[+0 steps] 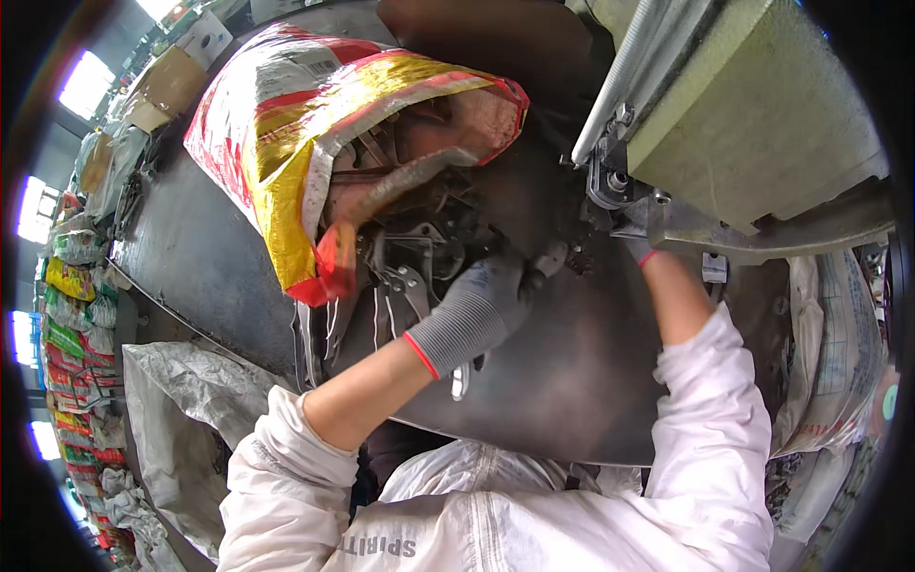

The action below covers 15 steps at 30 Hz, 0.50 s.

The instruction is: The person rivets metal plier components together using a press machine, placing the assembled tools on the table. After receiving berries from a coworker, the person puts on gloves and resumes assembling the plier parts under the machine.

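Note:
My left hand point(496, 291), in a grey knitted glove with a red cuff edge, is over the steel table beside a heap of metal plier-like parts point(408, 284). Its fingers look curled, but blur and dark grime hide what is in them. My right hand point(641, 249) reaches under the machine's head; only a bit of glove and the red cuff edge show, its fingers hidden behind the machine. The metal parts spill from the mouth of a red, yellow and white woven sack point(286, 157) lying on its side. Several long handles hang over the table's near left edge.
A large pale green machine point(762, 124) with a metal rod point(620, 81) overhangs the table's right side. White sacks stand at the right point(829, 353) and lower left point(181, 400). Cardboard boxes point(167, 88) and stacked colourful bags point(71, 334) line the far left.

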Available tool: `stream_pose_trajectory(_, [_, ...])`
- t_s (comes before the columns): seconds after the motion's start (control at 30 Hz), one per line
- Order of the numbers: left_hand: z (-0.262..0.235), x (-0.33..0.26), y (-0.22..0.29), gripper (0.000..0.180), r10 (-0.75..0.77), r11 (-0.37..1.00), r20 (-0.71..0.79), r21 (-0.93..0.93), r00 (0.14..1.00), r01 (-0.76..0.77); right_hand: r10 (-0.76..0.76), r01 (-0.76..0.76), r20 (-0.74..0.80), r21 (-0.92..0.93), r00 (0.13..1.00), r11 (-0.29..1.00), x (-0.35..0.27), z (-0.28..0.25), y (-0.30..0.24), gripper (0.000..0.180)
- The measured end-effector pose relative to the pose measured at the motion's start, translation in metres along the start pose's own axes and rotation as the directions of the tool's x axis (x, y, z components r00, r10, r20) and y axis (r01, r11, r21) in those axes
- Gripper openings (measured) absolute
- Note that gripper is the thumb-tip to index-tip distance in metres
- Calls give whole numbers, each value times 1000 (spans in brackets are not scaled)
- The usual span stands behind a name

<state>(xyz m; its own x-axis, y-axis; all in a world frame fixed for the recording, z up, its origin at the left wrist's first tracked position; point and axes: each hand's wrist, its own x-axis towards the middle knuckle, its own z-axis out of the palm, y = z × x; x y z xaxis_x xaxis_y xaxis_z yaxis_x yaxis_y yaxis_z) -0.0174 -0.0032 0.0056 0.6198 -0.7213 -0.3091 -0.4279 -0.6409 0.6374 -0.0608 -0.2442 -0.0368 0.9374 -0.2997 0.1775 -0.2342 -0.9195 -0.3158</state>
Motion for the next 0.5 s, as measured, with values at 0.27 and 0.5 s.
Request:
stream_pose_trajectory(0.27, [-6,0,-7,33,59,995,-81,-78,995,-65,-205,206,29,-242,978,948,-60,-31,-32,41])
stream_pose_trajectory(0.5, [15,11,-30,28,72,956,84,-291,994,-45,-174,102,37,-919,984,381,-22,-56,-20,32])
